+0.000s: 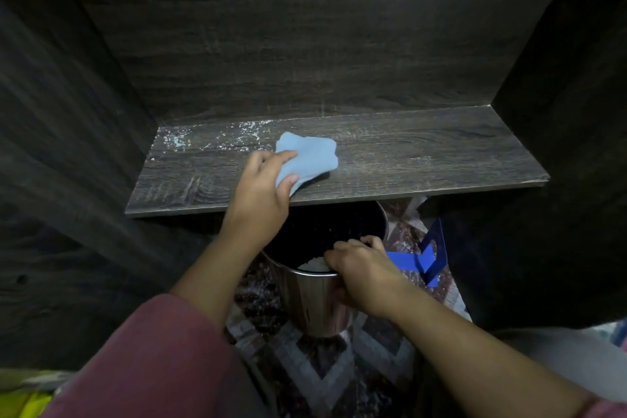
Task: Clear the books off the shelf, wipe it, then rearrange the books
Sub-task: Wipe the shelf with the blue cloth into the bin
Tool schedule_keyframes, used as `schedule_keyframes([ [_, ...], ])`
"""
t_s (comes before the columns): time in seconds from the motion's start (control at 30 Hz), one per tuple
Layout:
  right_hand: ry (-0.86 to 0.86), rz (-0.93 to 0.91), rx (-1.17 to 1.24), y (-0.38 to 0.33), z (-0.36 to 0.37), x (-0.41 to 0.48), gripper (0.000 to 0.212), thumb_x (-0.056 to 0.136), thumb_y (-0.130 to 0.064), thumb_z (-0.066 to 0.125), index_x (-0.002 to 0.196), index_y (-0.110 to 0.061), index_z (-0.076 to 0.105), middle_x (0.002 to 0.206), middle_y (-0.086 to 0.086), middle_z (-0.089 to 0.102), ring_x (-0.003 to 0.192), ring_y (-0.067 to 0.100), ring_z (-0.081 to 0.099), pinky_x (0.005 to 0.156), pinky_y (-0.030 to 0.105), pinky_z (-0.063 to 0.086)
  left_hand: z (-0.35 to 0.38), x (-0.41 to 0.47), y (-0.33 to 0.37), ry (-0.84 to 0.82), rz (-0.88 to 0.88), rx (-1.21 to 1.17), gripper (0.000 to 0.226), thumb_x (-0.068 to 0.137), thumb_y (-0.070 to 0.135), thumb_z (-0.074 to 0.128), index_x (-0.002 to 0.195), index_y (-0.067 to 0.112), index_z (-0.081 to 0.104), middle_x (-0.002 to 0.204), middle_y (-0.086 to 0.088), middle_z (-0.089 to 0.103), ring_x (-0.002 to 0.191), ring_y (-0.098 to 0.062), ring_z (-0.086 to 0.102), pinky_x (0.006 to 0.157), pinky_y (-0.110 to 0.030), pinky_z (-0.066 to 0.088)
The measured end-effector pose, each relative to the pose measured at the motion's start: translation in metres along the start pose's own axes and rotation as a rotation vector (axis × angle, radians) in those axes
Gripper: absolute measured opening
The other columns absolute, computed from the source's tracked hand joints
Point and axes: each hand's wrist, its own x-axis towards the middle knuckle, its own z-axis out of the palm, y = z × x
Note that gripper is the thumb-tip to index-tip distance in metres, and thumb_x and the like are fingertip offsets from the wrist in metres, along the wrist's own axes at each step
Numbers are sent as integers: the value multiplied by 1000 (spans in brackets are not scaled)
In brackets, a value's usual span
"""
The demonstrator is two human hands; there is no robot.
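Note:
A dark wood-grain shelf (407, 159) runs across the middle of the head view, with no books on it. White dust specks (217, 139) lie along its back left part. A light blue cloth (312, 154) lies on the shelf near its middle. My left hand (261, 193) pinches the cloth's near edge between thumb and fingers. Below the shelf's front edge stands a shiny metal bin (319, 302) with something white inside. My right hand (359, 268) grips the bin's near rim.
Dark panels (68, 146) wall in the shelf on the left, back and right. A blue object (427, 258) lies on the patterned carpet (325, 366) right of the bin. Something yellow (23, 397) shows at the bottom left corner.

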Motion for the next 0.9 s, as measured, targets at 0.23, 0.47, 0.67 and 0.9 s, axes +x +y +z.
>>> schedule_keyframes([
  [0.23,1,-1,43,-1,-2,15,30,83,-12,60,112,-21,56,111,-2,53,114,20,47,102,40,24,-18,37,-29,17,-53,61,25,93,11,56,118,12,58,120,-8,48,105,-18,49,86,-21,32],
  [0.47,-17,-2,48,-3,0,22,30,82,-11,61,110,-20,54,112,-1,52,114,20,46,101,40,25,-16,89,-62,-33,46,321,24,82,2,58,105,9,55,118,-13,45,111,-30,45,93,-40,40],
  [0.67,-22,14,68,0,2,24,30,81,-14,64,109,-22,55,111,-3,52,113,19,47,100,41,28,-3,79,-77,-106,-3,322,19,90,28,61,97,12,56,108,-11,49,97,-31,53,80,-40,44],
  [0.9,0,16,42,1,3,18,28,82,-15,62,109,-22,55,111,-3,52,113,20,47,100,39,26,5,57,-58,-69,-72,256,24,93,28,59,110,11,57,111,-13,60,102,-36,55,80,-38,38],
])
